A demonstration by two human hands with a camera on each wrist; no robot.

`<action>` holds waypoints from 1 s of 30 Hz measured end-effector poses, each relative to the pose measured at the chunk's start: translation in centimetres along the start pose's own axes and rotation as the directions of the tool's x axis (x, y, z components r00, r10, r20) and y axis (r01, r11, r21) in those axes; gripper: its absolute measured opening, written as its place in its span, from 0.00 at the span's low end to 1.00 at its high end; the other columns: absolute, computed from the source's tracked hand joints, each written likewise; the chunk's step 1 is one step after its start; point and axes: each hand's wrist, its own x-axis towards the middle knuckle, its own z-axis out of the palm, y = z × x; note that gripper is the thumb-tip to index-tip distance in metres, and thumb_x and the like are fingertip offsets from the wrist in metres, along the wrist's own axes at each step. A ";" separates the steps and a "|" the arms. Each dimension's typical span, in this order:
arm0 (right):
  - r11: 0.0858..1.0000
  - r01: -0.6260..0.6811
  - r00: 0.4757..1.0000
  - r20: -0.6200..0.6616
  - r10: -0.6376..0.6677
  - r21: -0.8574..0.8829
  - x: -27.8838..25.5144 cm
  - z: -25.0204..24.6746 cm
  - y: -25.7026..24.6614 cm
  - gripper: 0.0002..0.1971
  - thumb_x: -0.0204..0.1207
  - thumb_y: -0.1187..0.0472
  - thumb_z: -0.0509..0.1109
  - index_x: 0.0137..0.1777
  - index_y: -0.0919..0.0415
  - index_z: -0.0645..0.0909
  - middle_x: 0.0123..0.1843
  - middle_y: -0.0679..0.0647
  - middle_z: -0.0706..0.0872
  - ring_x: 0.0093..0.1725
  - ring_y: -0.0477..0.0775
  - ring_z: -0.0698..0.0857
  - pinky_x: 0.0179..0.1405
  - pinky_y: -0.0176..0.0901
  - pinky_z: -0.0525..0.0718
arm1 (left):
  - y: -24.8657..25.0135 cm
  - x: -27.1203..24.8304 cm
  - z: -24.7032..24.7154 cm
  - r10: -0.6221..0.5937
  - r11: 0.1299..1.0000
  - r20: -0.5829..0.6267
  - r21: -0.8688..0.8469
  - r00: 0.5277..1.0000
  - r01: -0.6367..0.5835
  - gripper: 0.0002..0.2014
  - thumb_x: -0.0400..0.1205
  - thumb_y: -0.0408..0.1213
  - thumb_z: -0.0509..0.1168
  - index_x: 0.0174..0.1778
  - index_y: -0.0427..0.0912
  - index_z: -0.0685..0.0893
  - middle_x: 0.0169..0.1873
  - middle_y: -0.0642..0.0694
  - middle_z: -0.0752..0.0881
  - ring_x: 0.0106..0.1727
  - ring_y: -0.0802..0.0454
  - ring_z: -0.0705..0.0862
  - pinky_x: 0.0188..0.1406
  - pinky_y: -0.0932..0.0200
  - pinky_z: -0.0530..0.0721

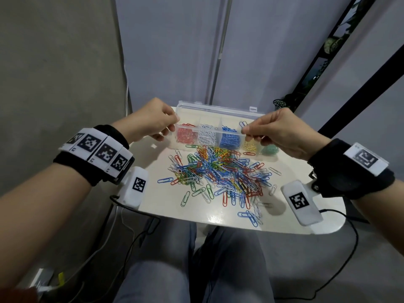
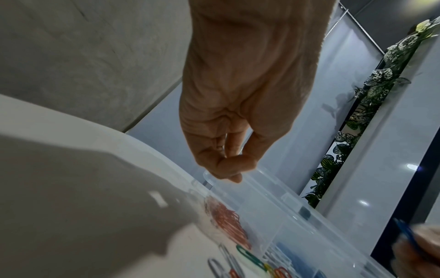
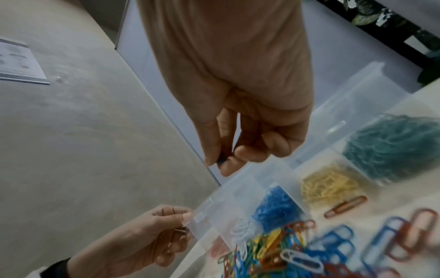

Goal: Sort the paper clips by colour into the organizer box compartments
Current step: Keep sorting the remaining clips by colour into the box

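Two pinching hands (image 1: 150,122) (image 1: 282,133) hold paper clips (image 3: 220,161).

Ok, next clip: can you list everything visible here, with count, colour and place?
organizer box: one, clear plastic, lid open, far side of table; five filled compartments left to right hold red, white, blue, yellow, green clips.
loose paper clips: many, mixed red, blue, green, yellow, white, heaped mid-table in front of the box.
blue clips: a few, pinched in the right hand.
red clips: a few, held in the left hand.
table: one, white.
cables: black and white, below the table.
plant: green, far right.
left hand: at the box's left end.
right hand: above the box's right part.
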 end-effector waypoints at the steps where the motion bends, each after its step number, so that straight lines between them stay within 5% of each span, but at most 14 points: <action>1: 0.999 0.021 0.999 -0.027 -0.021 -0.025 0.3 0.0 -0.4 0.08 0.70 0.64 0.78 0.40 0.71 0.88 0.27 0.53 0.88 0.26 0.45 0.73 0.24 0.36 0.70 | 0.0 0.0 0.0 0.002 1.000 0.001 0.002 1.000 -0.002 0.13 0.87 0.36 0.61 0.53 0.28 0.84 0.36 0.40 0.84 0.29 0.52 0.76 0.18 0.63 0.78; 6: 0.962 0.060 0.984 -0.147 -0.102 -0.267 2.4 0.7 -2.0 0.10 0.72 0.60 0.79 0.37 0.69 0.89 0.17 0.45 0.82 0.17 0.42 0.65 0.15 0.29 0.64 | 0.1 -0.1 -0.1 0.002 1.000 0.001 0.006 1.000 -0.002 0.12 0.87 0.36 0.61 0.54 0.30 0.85 0.38 0.39 0.84 0.30 0.51 0.77 0.22 0.60 0.78; 13: 0.872 0.091 0.971 -0.152 -0.186 -0.481 3.0 1.6 -2.1 0.09 0.70 0.57 0.81 0.44 0.63 0.89 0.28 0.52 0.81 0.22 0.42 0.71 0.20 0.31 0.69 | 0.1 -0.1 0.0 0.003 1.000 0.001 0.012 1.000 -0.003 0.13 0.87 0.36 0.61 0.53 0.29 0.85 0.37 0.40 0.84 0.29 0.52 0.77 0.20 0.61 0.78; 17: 0.797 0.251 0.968 0.128 -0.216 -0.550 0.6 2.8 -1.4 0.02 0.69 0.65 0.80 0.41 0.63 0.90 0.30 0.53 0.86 0.25 0.41 0.74 0.27 0.37 0.75 | 0.0 0.1 -0.1 0.007 1.000 0.005 0.008 1.000 -0.007 0.12 0.87 0.36 0.61 0.53 0.30 0.85 0.38 0.40 0.84 0.30 0.52 0.77 0.22 0.60 0.79; 23: 0.580 0.325 0.940 0.323 -0.111 -0.747 0.0 4.3 1.9 0.14 0.68 0.62 0.80 0.54 0.56 0.90 0.44 0.52 0.90 0.42 0.53 0.85 0.46 0.45 0.83 | -0.1 0.1 -0.1 0.009 1.000 0.005 0.005 1.000 -0.009 0.12 0.87 0.36 0.61 0.52 0.30 0.84 0.37 0.40 0.84 0.29 0.52 0.76 0.19 0.61 0.78; 25: 0.587 0.322 0.942 0.315 -0.117 -0.743 0.1 4.5 2.3 0.11 0.68 0.63 0.79 0.52 0.57 0.90 0.44 0.53 0.91 0.42 0.53 0.85 0.47 0.46 0.84 | -0.2 0.1 -0.1 0.008 1.000 0.006 -0.004 1.000 -0.008 0.12 0.87 0.36 0.61 0.52 0.30 0.84 0.37 0.40 0.84 0.29 0.52 0.76 0.19 0.62 0.78; 30: 0.720 0.241 0.969 0.206 -0.139 -0.650 0.2 3.9 2.3 0.03 0.69 0.69 0.79 0.41 0.62 0.91 0.34 0.52 0.89 0.28 0.39 0.79 0.27 0.21 0.72 | -0.1 0.1 0.0 0.009 1.000 0.007 -0.007 1.000 -0.009 0.12 0.87 0.36 0.61 0.52 0.29 0.84 0.37 0.40 0.83 0.29 0.52 0.76 0.21 0.61 0.78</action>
